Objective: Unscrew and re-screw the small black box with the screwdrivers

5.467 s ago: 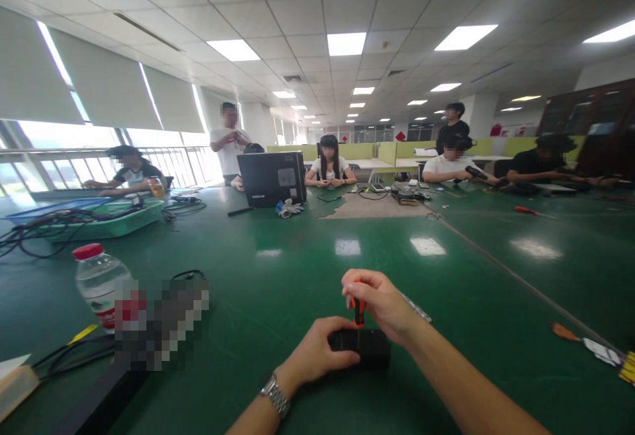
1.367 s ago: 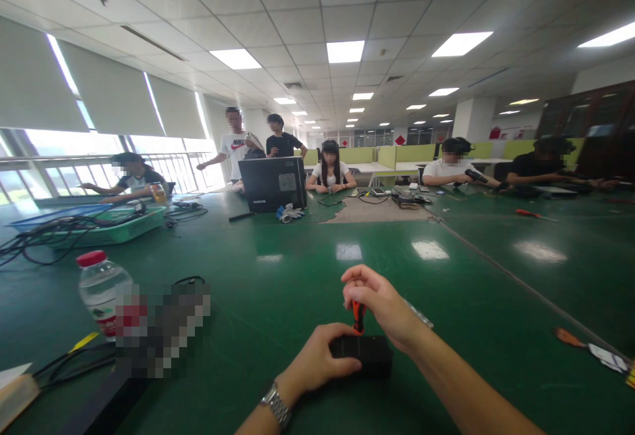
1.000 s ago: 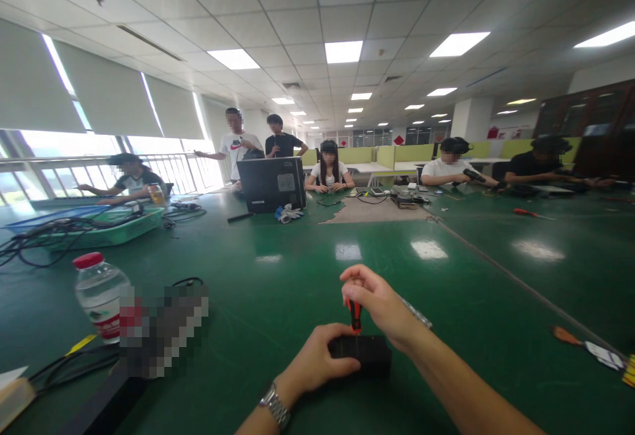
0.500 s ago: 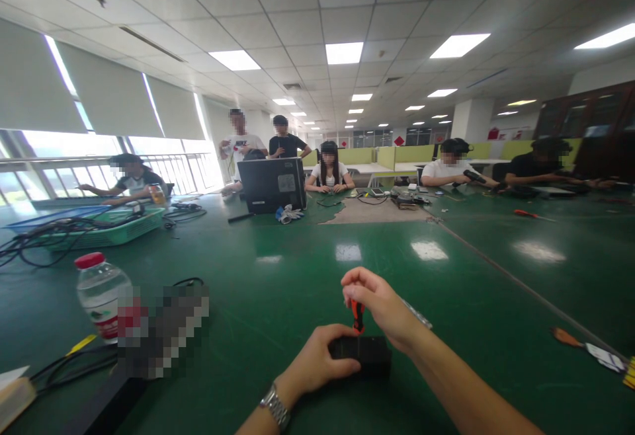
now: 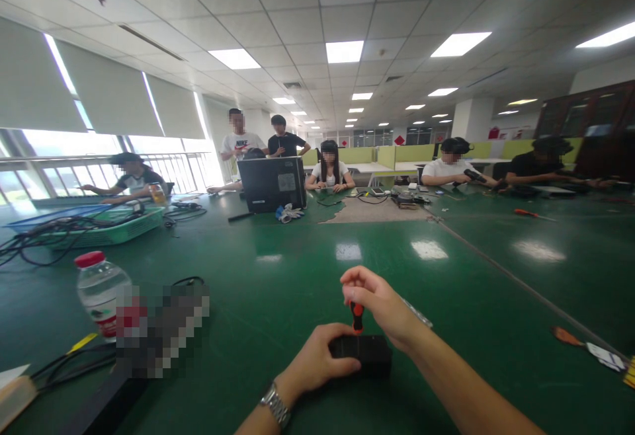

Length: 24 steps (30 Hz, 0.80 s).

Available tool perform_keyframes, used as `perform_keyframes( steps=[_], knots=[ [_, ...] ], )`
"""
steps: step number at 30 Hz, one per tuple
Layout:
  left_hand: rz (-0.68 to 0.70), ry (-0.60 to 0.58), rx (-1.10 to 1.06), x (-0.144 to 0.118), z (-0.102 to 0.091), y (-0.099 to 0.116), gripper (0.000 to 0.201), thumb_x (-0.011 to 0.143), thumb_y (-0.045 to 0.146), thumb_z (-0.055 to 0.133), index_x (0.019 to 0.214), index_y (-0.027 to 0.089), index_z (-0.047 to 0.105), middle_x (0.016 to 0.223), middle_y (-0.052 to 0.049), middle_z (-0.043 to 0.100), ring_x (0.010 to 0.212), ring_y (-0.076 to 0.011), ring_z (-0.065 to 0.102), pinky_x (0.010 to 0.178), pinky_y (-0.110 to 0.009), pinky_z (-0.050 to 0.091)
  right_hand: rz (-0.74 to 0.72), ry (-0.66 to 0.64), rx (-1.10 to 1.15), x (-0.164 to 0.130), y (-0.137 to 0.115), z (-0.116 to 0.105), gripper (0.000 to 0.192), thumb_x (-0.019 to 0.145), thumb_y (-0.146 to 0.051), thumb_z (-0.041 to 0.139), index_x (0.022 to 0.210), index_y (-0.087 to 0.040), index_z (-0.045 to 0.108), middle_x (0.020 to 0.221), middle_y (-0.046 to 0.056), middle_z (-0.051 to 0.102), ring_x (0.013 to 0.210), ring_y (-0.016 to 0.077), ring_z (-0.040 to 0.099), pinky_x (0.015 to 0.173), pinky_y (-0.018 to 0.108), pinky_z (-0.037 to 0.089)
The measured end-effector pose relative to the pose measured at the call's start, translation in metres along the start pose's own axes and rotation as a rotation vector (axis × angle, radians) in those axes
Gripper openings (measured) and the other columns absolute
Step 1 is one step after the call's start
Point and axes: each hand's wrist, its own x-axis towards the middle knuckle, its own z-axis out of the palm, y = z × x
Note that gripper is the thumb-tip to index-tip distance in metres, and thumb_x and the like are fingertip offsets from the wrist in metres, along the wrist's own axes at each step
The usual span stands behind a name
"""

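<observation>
A small black box-shaped block (image 5: 373, 354) lies on the green tabletop (image 5: 278, 283) in front of me. My left hand (image 5: 322, 355) grips its left end, thumb along the near side and fingers over the far side. Above the block my right hand (image 5: 372, 299) is closed round the top of a screwdriver (image 5: 357, 316) with an orange and black handle. The screwdriver stands upright, pointing down at the block's top; whether its tip touches cannot be made out. Behind my right wrist a thin silvery object (image 5: 417, 314) shows in part.
A water bottle (image 5: 102, 293) with a red cap stands left, beside a blurred dark object (image 5: 171, 322). Farther back are a green basket (image 5: 133, 229) with cables, a black case (image 5: 272, 185) and gloves (image 5: 288, 213). A brush (image 5: 568, 337) lies right. Several people sit or stand beyond.
My hands, the screwdriver and the black block stay almost in place. A standing person in the background has shifted their arms slightly.
</observation>
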Motion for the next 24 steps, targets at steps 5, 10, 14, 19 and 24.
perform_keyframes(
  steps=[5,10,14,19,24],
  knots=[
    [-0.007,0.008,0.011,-0.001,0.0,0.003,0.04,0.067,0.029,0.077,0.105,0.021,0.068,0.089,0.001,0.066,0.077,-0.0166,0.055,0.068,-0.023,0.04,-0.017,-0.018,-0.001,0.001,0.002,-0.001,0.015,0.072,-0.025,0.063,0.084,-0.017,0.058,0.069,-0.002,0.057,0.066,0.0122,0.053,0.071,0.028,0.041],
    [-0.023,0.013,0.027,-0.001,-0.001,0.006,0.04,0.066,0.029,0.078,0.104,0.021,0.068,0.091,0.001,0.066,0.079,-0.0175,0.056,0.07,-0.024,0.04,-0.015,-0.008,0.013,0.0,0.001,0.001,0.025,0.072,-0.033,0.068,0.089,-0.017,0.058,0.079,0.0,0.059,0.074,0.0141,0.055,0.074,0.03,0.043],
    [-0.035,0.012,0.031,-0.002,-0.001,0.005,0.042,0.066,0.031,0.078,0.105,0.021,0.068,0.092,0.0,0.067,0.08,-0.0182,0.057,0.07,-0.024,0.041,-0.037,-0.063,-0.01,0.0,0.005,0.001,0.029,0.078,-0.043,0.064,0.083,-0.016,0.058,0.07,0.0,0.057,0.067,0.0122,0.053,0.069,0.027,0.041],
    [-0.03,0.013,0.031,-0.002,-0.001,0.005,0.043,0.066,0.031,0.078,0.106,0.02,0.068,0.094,0.0,0.067,0.082,-0.0189,0.057,0.073,-0.025,0.043,-0.034,-0.106,0.138,0.003,0.015,0.003,0.041,0.086,-0.057,0.046,0.08,-0.017,0.054,0.057,-0.005,0.045,0.052,0.0092,0.045,0.055,0.024,0.037],
    [-0.002,0.011,0.023,-0.001,0.0,0.004,0.041,0.067,0.029,0.077,0.106,0.02,0.068,0.092,0.0,0.067,0.08,-0.0181,0.057,0.072,-0.024,0.042,-0.047,-0.052,0.048,0.003,0.014,0.004,0.03,0.084,-0.045,0.053,0.072,-0.018,0.05,0.06,-0.004,0.049,0.055,0.0092,0.047,0.056,0.023,0.038]
  ],
)
